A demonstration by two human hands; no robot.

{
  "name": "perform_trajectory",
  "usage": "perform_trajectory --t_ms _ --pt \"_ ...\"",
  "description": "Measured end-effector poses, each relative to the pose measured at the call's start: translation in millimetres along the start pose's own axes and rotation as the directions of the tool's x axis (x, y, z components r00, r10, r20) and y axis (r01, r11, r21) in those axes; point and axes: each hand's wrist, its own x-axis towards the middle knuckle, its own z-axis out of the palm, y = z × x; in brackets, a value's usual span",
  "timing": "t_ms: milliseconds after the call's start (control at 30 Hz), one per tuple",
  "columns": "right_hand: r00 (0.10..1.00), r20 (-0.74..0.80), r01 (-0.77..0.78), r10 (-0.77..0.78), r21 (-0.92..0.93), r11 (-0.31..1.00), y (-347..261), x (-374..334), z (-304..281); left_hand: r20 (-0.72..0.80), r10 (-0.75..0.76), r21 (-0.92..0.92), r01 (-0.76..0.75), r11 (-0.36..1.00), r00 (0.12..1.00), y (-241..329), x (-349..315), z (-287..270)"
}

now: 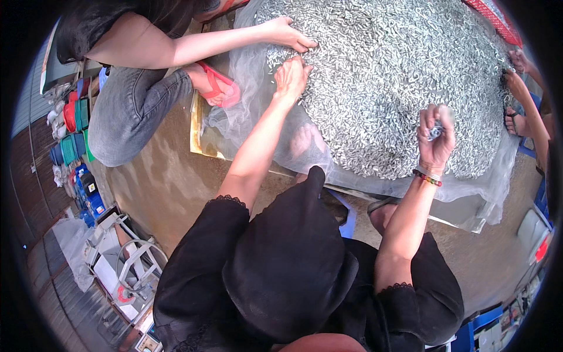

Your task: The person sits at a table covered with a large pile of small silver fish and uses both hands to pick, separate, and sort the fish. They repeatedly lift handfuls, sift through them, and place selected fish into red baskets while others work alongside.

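Observation:
A wide, thin layer of small silvery fish (375, 88) covers a pale mesh net (243, 126) in front of me. At the layer's left edge my left hand (291, 80) rests with its fingers curled down; whether anything is between them is hidden. My right hand (437, 135) is raised over the near right part of the fish. Its fingers are closed around a few silvery fish, slightly blurred. A bead bracelet (427, 178) circles my right wrist. Just beyond my left hand, another person's hand (290, 35) reaches to the same edge.
At the left squats a person in grey jeans (132, 111) and a red flip-flop (218, 85). More hands (516, 85) work at the right edge. A red basket (495, 20) stands at the far right corner. A wheeled metal cart (132, 264) is on the wet floor, lower left.

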Motion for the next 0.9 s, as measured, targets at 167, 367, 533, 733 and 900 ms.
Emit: perform_trajectory --t_ms 167,367,533,733,900 --pt "0.997 -0.04 0.058 -0.064 -0.133 0.989 -24 5 4 0.026 0.034 -0.174 -0.029 0.984 0.999 0 2 3" --pt "0.958 -0.27 -0.074 -0.1 -0.565 0.821 2 39 -27 0.32 0.267 -0.662 0.012 0.75 0.909 45 -23 -22" --pt "0.954 -0.265 -0.298 -0.144 -0.898 -0.323 42 99 -52 0.33 0.302 -0.6 -0.048 0.798 0.894 44 -23 4" --pt "0.992 -0.122 -0.116 -0.023 -0.848 -0.517 67 85 -38 0.24 0.329 -0.397 -0.217 0.892 0.913 50 -18 -13" --pt "0.994 -0.11 -0.109 -0.006 -0.968 -0.228 95 58 -10 0.402 0.144 -0.672 0.185 0.717 0.904 41 -15 -32"
